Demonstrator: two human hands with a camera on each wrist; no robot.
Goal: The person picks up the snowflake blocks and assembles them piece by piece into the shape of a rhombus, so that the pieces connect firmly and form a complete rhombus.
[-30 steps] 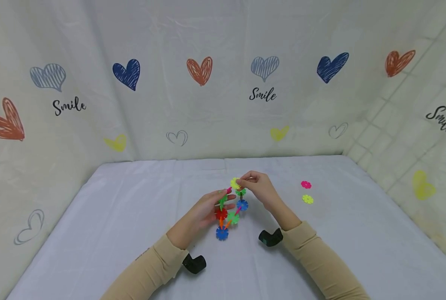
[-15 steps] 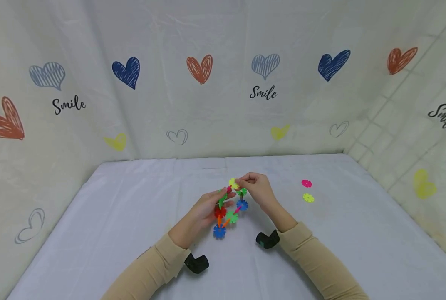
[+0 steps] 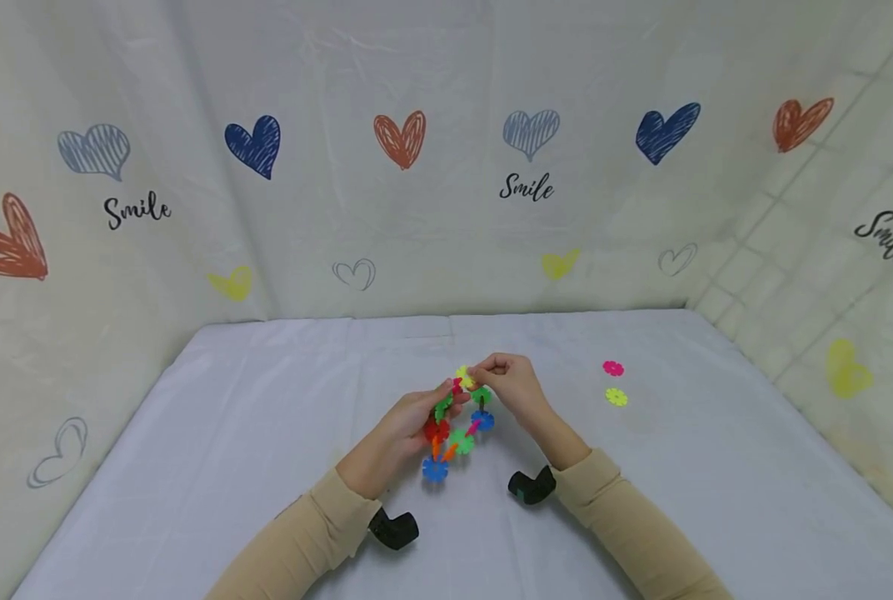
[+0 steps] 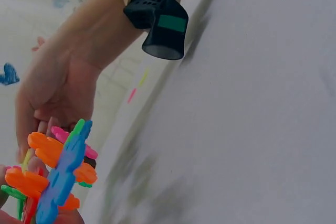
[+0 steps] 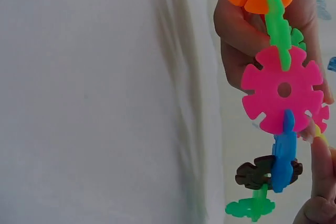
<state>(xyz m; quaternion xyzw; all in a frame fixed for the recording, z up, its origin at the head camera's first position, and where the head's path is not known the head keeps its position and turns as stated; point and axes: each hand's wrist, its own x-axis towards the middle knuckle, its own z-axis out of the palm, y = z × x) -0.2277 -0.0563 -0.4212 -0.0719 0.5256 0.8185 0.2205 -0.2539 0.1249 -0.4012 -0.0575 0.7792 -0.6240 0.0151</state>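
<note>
In the head view my left hand (image 3: 405,421) holds a chain of notched flower-shaped plastic discs above the table, gripping it near a green disc (image 3: 442,406) and a small pink disc (image 3: 457,386). Thumb and fingers of my right hand (image 3: 517,387) pinch a yellow disc (image 3: 464,377) against that pink one; whether their slots interlock I cannot tell. Below hang a red disc (image 3: 436,431), orange pieces and a blue disc (image 3: 435,469). The right wrist view shows a larger-looking pink disc (image 5: 265,85), an edge-on blue disc (image 5: 283,163), a dark brown disc (image 5: 254,173) and green discs at the loose end.
A loose pink disc (image 3: 613,368) and a loose yellow disc (image 3: 616,397) lie on the white-covered table (image 3: 266,467) to the right. Black wrist-worn camera mounts (image 3: 394,529) hang beneath both forearms. A heart-printed cloth (image 3: 446,217) stands behind the table.
My right hand has moved slightly down and left, bringing the yellow disc up to the small pink one. The hanging chain has shifted a little left and lower.
</note>
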